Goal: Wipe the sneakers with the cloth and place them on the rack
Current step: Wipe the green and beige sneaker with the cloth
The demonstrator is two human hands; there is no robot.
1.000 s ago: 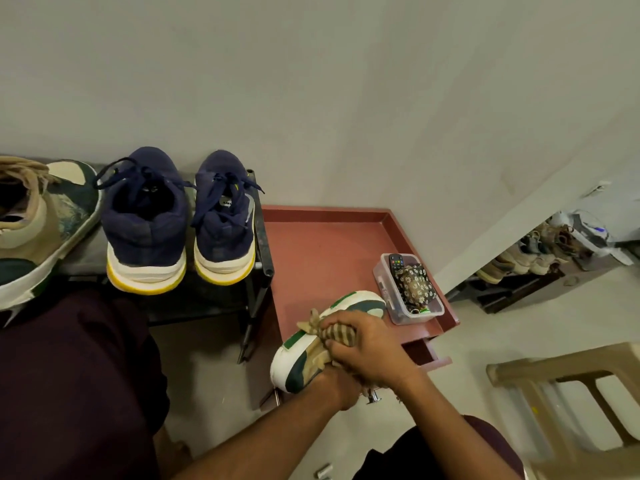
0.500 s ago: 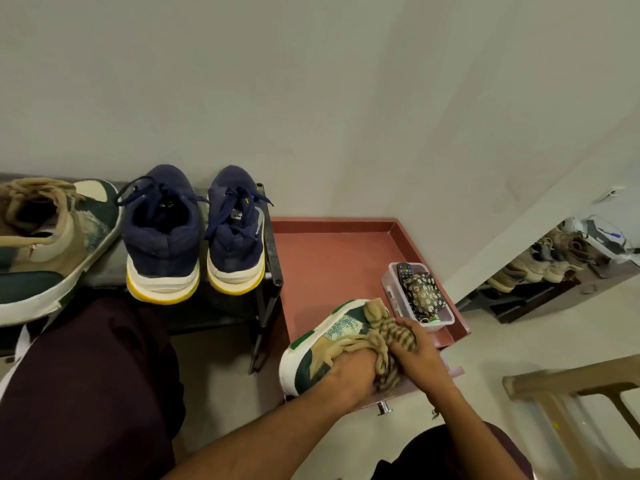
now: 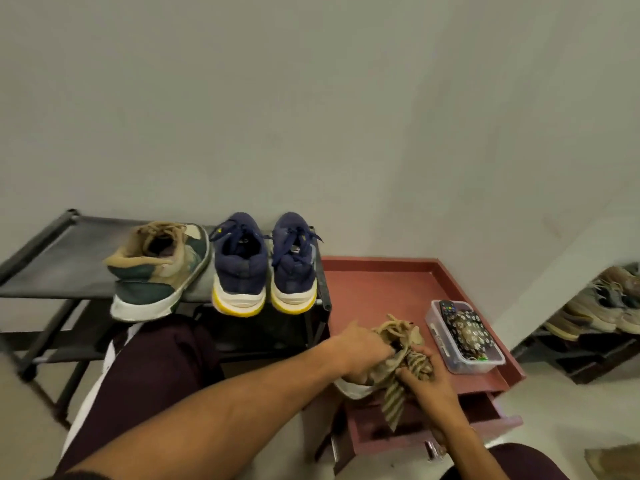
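I see my left hand (image 3: 363,353) curled round the heel end of the green-and-tan sneaker (image 3: 398,329), which sits mostly hidden at the front of the red table (image 3: 381,285). My right hand (image 3: 427,379) clutches the striped cloth (image 3: 394,401) against the shoe, one end hanging over the open drawer (image 3: 481,410). The matching sneaker (image 3: 159,271) and a navy pair (image 3: 239,268) stand on the rack (image 3: 45,271)

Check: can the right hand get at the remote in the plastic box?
Likely yes: the remote lies exposed in the box beside the right hand, nothing between, but that hand grips the cloth.
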